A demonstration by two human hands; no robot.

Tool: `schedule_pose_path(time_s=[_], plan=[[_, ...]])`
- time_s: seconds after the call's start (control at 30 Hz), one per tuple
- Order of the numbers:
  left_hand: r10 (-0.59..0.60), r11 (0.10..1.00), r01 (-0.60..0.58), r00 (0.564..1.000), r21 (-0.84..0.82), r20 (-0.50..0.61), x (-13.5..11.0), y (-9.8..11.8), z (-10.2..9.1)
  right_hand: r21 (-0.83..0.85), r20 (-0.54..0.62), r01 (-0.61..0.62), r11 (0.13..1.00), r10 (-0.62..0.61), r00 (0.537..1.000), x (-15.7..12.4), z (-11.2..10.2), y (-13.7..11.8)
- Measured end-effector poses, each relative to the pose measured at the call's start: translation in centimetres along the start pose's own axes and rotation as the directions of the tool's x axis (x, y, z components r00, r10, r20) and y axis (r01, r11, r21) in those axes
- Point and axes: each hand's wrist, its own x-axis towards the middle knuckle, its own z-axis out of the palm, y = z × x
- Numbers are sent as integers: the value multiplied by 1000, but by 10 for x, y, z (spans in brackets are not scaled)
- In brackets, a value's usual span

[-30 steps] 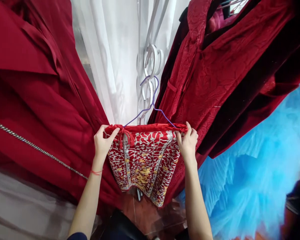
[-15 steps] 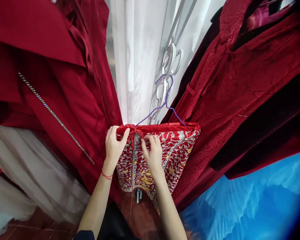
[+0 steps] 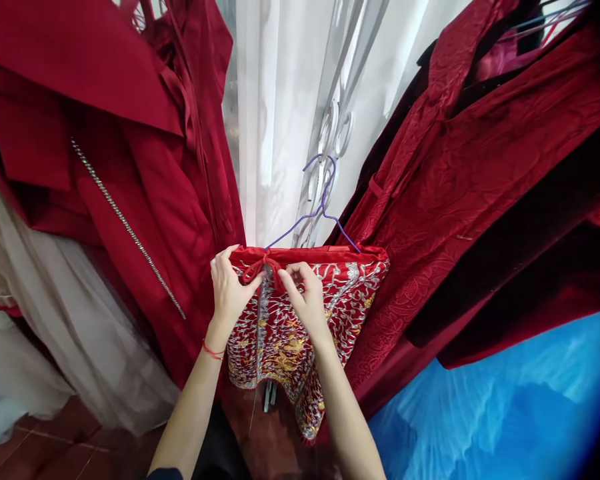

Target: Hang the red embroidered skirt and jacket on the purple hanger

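A red skirt [image 3: 290, 333] with silver and gold embroidery hangs from a purple wire hanger [image 3: 323, 208]. On the left part of its plain red waistband, a red drawstring [image 3: 253, 268] is tied in a bow. My left hand [image 3: 229, 287] grips the waistband's left end, its fingertips partly out of sight behind the cloth and its thumb at the bow's left loop. At the bow's right side, my right hand [image 3: 306, 297] is closed, with thumb and forefinger pinching the cord.
Dark red gowns [image 3: 150, 220] hang close on the left, above a pale tulle dress [image 3: 105, 340]. To the right are a patterned red dress [image 3: 420, 220] and a bright blue dress [image 3: 470, 413]. White curtains [image 3: 263, 133] and a white scrolled metal rack [image 3: 329, 127] stand behind.
My left thumb has moved down and right to the bow's loop. The bow looks more spread. The hanger and skirt have shifted slightly left in view.
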Motion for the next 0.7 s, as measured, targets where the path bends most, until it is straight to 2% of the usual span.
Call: schedule_pose_path(time_s=[0.13, 0.33, 0.47, 0.6, 0.7], plan=[[32, 999, -32, 999, 10, 19, -2, 1, -6, -56, 40, 30, 998, -28, 999, 1, 8, 3], [75, 996, -72, 995, -53, 71, -3, -6, -14, -84, 0, 6, 996, -6, 1000, -4, 19, 6], [81, 993, -74, 993, -88, 82, -4, -13, -15, -13, -5, -4, 1000, 4, 1000, -2, 22, -2], [93, 987, -78, 990, -140, 109, -5, -18, -17, 91, -58, -77, 993, 82, 995, 3, 30, -8], [82, 983, -64, 991, -169, 102, -7, -21, -18, 93, -54, -109, 990, 115, 992, 5, 34, -9]])
